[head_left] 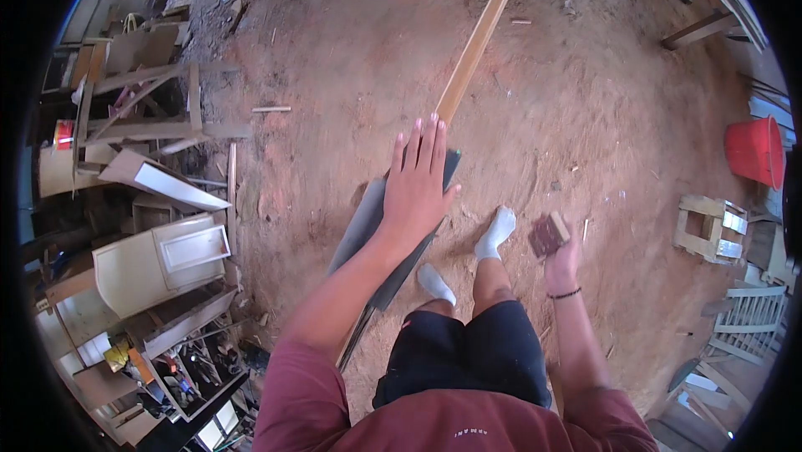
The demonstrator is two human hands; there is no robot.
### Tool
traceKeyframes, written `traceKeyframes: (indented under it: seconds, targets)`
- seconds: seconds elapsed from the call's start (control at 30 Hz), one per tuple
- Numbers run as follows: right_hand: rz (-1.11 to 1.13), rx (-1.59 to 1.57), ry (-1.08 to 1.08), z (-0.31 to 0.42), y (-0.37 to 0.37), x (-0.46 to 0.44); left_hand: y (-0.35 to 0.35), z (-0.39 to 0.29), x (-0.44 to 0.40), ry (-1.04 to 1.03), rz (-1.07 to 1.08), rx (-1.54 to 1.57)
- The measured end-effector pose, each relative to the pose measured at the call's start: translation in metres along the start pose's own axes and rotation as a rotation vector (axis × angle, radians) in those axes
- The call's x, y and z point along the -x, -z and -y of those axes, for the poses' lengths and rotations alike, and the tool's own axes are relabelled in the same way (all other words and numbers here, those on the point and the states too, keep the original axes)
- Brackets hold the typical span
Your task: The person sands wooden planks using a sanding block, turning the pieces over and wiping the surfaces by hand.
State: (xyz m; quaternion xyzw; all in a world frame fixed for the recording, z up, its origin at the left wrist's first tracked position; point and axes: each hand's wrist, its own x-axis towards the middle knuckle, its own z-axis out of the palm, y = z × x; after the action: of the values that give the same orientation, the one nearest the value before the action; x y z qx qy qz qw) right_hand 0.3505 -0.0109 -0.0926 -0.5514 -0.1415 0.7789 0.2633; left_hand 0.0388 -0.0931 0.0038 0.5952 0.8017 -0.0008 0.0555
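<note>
My left hand (418, 180) lies flat with its fingers stretched out, over the near end of a long, narrow wooden strip (474, 55). Beneath that hand is a dark, long support (401, 272), with a grey board face (357, 226) on its left side. The strip reaches away from me, up and to the right; its near part is hidden under my palm. Off to the right, my right hand (564, 256) grips a sanding block (549, 236) with a reddish-brown face, apart from the strip and slightly blurred.
Bare earth (334, 59) with scattered wood scraps surrounds my feet. Along the left stand a wooden frame (194, 97), a pale cabinet panel (134, 264) and a tool box (188, 385). At the right are a red bucket (752, 151), a small wooden stool (710, 229) and a slatted rack (748, 318).
</note>
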Motion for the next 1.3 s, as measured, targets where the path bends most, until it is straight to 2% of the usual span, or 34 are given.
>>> traceKeyframes:
  seconds: [0.07,0.13,0.2,0.27,0.33,0.37,0.43,0.53,0.6,0.67,0.77,0.83,0.9,0.93,1.0,1.03,1.1,1.17,1.2,1.27,1.3]
  targets:
    - [-0.040,0.140,0.250,-0.007,-0.038,0.009,0.004,0.006,0.058,0.012,0.024,0.058]
    - [0.091,0.432,0.566,-0.017,-0.062,0.007,0.000,0.013,0.114,0.020,0.020,0.066]
    - [0.279,0.608,0.810,-0.022,-0.132,0.040,-0.002,0.018,0.165,0.029,0.013,0.069]
    - [0.384,0.984,1.236,-0.030,-0.183,0.053,-0.001,0.022,0.212,0.027,0.065,0.108]
    - [0.389,1.195,1.647,-0.049,-0.220,0.052,0.002,0.022,0.256,0.019,0.063,0.122]
    - [0.385,1.196,1.653,-0.058,-0.231,0.047,0.003,0.024,0.275,0.033,0.100,0.125]
    - [0.540,1.351,1.870,-0.075,-0.240,0.038,0.008,0.027,0.311,0.064,0.136,0.178]
    - [0.564,1.476,1.762,-0.102,-0.221,0.062,0.004,0.030,0.358,0.118,0.140,0.211]
    - [0.644,1.460,1.740,-0.148,-0.195,0.091,0.004,0.029,0.378,0.130,0.154,0.250]
    - [0.815,1.423,1.720,-0.190,-0.169,0.130,0.002,0.025,0.395,0.235,0.136,0.327]
    - [0.917,1.481,1.745,-0.201,-0.166,0.146,-0.009,0.025,0.411,0.253,0.061,0.292]
    - [0.833,1.508,1.745,-0.165,-0.190,0.118,-0.016,0.025,0.415,0.240,0.015,0.263]
    - [0.534,1.560,1.638,-0.128,-0.218,0.081,-0.018,0.022,0.418,0.265,-0.043,0.344]
    - [0.545,1.561,1.636,-0.123,-0.224,0.074,-0.021,0.020,0.420,0.274,-0.042,0.345]
    - [0.409,1.434,1.792,-0.120,-0.228,0.068,-0.027,0.023,0.427,0.288,-0.143,0.535]
    - [0.512,1.485,1.710,-0.138,-0.221,0.083,-0.029,0.025,0.428,0.290,-0.141,0.530]
    - [0.787,1.508,1.681,-0.185,-0.195,0.132,-0.031,0.027,0.433,0.257,-0.396,0.691]
    - [1.005,1.414,1.662,-0.235,-0.167,0.173,-0.032,0.030,0.435,0.243,-0.470,0.747]
    - [1.003,1.406,1.670,-0.236,-0.166,0.171,-0.034,0.032,0.436,0.224,-0.544,0.801]
    - [1.050,1.424,1.718,-0.227,-0.171,0.157,-0.041,0.032,0.439,0.231,-0.562,0.824]
    - [1.000,1.399,1.695,-0.204,-0.190,0.142,-0.041,0.033,0.438,0.218,-0.546,0.811]
